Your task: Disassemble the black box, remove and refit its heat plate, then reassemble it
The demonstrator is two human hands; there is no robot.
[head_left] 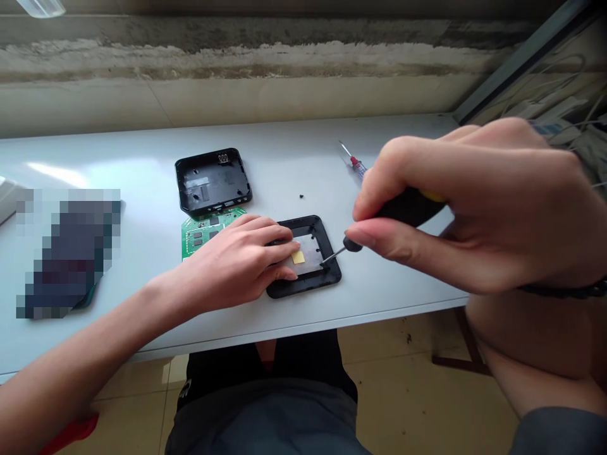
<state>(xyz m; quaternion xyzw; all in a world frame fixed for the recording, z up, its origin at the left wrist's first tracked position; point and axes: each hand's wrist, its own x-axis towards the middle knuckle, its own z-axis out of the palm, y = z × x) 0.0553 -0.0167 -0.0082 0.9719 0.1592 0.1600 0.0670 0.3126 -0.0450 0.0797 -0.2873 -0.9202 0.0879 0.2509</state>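
My right hand is closed round a screwdriver with a black and yellow handle. The tip of its thin metal shaft meets the right edge of a silver metal plate inside a black plastic casing half. My left hand lies over the left part of this casing, thumb and fingertips pressing on the plate beside a small yellow square. A green circuit board shows partly from behind that hand. Beyond the board lies another black casing half, its hollow side up.
A tiny black screw lies on the white table. A second screwdriver with a red collar rests behind my right hand. A phone-like object, blurred out, lies at the left. Cables are bunched at the far right.
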